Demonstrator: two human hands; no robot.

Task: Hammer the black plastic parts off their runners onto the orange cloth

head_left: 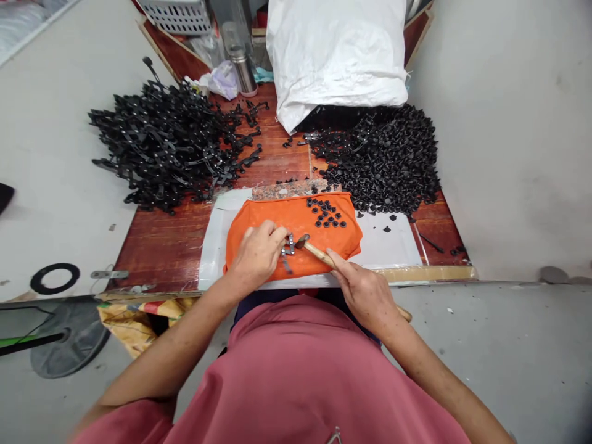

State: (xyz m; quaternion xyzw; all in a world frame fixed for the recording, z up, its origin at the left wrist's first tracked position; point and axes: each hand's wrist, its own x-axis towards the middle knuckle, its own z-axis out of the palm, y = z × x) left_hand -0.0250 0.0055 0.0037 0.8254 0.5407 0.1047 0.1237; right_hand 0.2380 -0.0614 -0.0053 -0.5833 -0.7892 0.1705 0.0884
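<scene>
My left hand is closed, pinching a small black metal bracket flat on an orange cloth. My right hand is wrapped round the wooden handle of a small hammer, forefinger stretched along it. The hammer's head rests right beside the bracket. Several small black round caps lie on the cloth's far side.
A big heap of black bracket strips lies at the back left of the wooden table. A heap of black caps lies at the back right, below a white sack. A steel flask stands behind. Grey walls close both sides.
</scene>
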